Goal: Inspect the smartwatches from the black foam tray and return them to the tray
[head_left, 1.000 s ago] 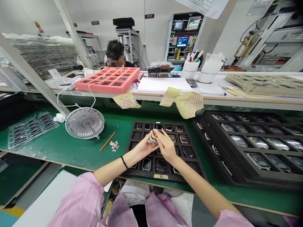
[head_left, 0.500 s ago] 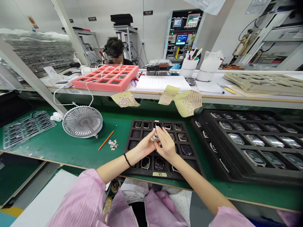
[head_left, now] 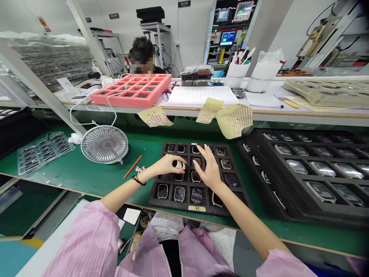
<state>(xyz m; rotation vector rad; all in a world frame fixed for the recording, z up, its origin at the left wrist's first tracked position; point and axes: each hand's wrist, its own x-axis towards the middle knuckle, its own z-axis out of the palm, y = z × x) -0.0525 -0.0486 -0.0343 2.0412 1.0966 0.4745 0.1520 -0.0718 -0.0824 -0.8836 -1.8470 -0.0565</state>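
1. L fingers (head_left: 174, 157): pinched narrow on a small pale-edged item (head_left: 180, 165), prob. a watch case; mostly hidden by the grip, can't ID details.
2. R fingers (head_left: 209, 156): spread wide, nothing seen in them; thumb apart from the rest, just R of the held item, no contact w/ it that I can see.
3. Below both sets of fingers: black foam tray (head_left: 173, 205), watches in most cells. One watch (head_left: 179, 177) sits just under the L fingers, another (head_left: 196, 176) below the R thumb. Yellow label (head_left: 196, 208) on the front edge, well below the fingers.
4. L of the L fingers, on the bench (head_left: 95, 173): orange stick (head_left: 132, 166), paper bits (head_left: 140, 169) near the wrist, fan (head_left: 104, 144) farther off.
5. Well R of the R fingers: stacked black trays (head_left: 302, 209), also w/ watches.
6. Step in hand, my read: handling one unit above the tray. Next move calls for a secure L pinch, R fingers clear of nearby glass, & lining up w/ a cell if it's to be seated.
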